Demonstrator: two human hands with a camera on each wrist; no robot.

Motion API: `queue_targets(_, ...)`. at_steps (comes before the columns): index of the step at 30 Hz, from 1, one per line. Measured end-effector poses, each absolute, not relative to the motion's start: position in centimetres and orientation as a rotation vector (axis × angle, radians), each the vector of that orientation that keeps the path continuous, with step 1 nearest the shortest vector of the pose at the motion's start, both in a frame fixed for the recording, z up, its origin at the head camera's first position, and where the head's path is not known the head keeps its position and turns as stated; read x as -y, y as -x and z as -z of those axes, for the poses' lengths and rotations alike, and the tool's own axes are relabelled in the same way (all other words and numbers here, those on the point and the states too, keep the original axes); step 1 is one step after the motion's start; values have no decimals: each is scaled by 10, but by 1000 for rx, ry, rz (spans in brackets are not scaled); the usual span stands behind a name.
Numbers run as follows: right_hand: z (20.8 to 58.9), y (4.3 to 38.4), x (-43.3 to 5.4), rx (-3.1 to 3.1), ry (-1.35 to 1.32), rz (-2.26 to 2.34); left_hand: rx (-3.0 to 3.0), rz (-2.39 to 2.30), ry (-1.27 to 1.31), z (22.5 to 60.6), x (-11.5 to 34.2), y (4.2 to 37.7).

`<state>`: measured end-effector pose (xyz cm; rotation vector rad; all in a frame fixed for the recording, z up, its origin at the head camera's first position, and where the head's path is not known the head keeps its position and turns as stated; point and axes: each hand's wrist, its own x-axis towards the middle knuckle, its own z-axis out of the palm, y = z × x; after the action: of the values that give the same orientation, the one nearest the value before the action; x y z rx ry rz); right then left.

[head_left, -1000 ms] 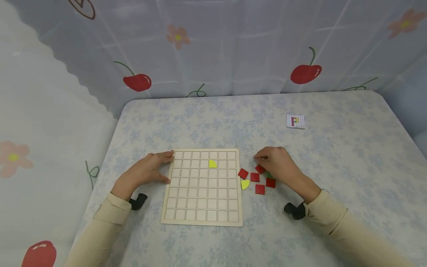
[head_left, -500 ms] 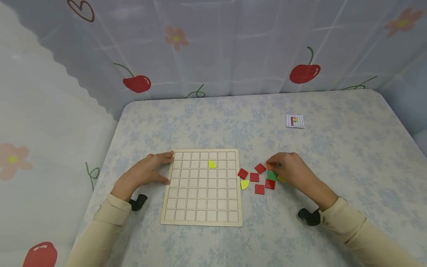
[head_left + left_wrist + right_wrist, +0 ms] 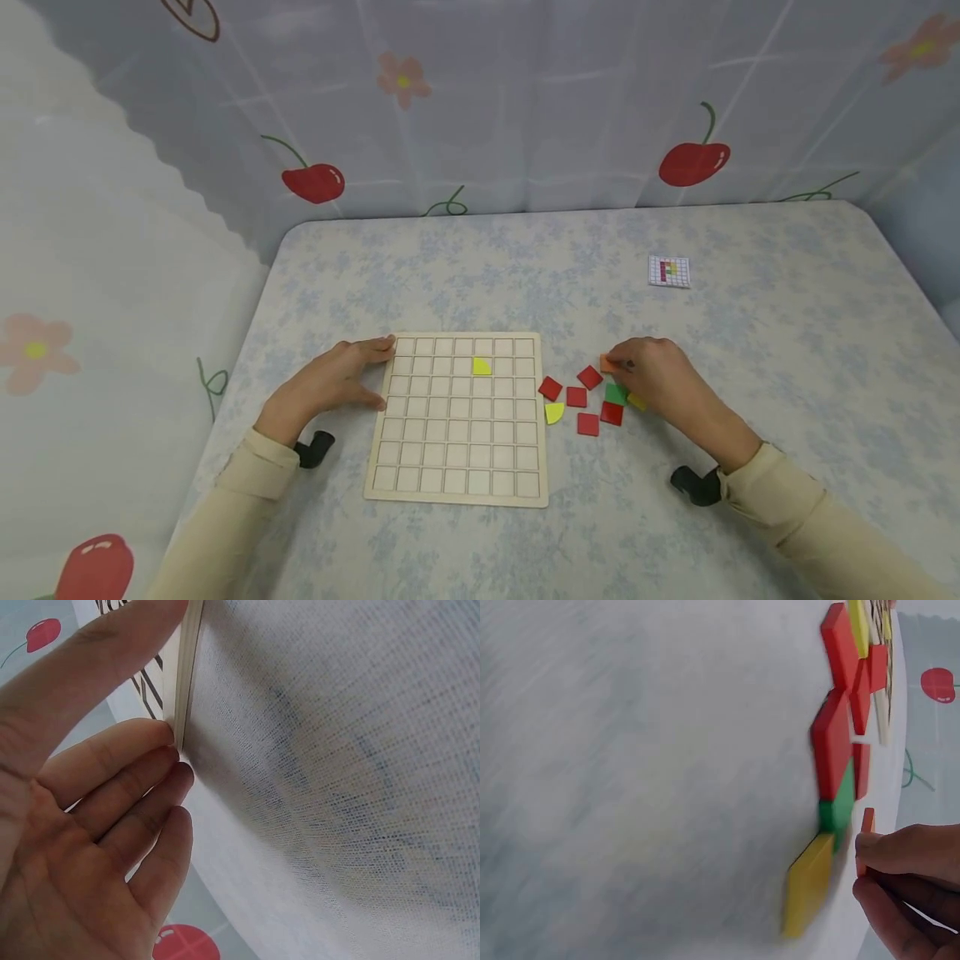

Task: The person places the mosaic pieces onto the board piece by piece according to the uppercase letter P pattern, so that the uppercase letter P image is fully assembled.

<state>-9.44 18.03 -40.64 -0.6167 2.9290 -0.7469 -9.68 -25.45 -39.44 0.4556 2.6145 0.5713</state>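
My left hand (image 3: 337, 379) rests at the left side of a pale wooden grid board (image 3: 435, 430), thumb and fingertips against its edge. The left wrist view shows its fingers (image 3: 120, 776) stretched out to the board's edge (image 3: 184, 682). One yellow quarter-round tile (image 3: 482, 367) lies in an upper cell. To the right of the board, my right hand (image 3: 660, 375) pinches an orange tile (image 3: 868, 821) between thumb and finger. Just below that hand are a green tile (image 3: 616, 394) and a yellow tile (image 3: 808, 889), the latter partly hidden by the hand in the head view.
Several red tiles (image 3: 588, 424) and another yellow quarter-round tile (image 3: 554, 412) lie between the board and my right hand. A small card with a coloured grid pattern (image 3: 670, 272) is farther back on the cloth-covered table (image 3: 480, 267). A printed curtain (image 3: 510, 100) hangs behind.
My right hand has shifted right from over the red tiles and now pinches the orange tile, bringing the green and yellow tiles into sight. My left hand has stayed at the board's edge.
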Motion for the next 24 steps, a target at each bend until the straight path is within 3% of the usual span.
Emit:
queue_targets(10,403,107,-130,-2851,668,833,-2630,-494,-477,397,254,97)
queue_targets(24,404,117,-38,-2703,949,976,-2623,-488,-438,395,253,97)
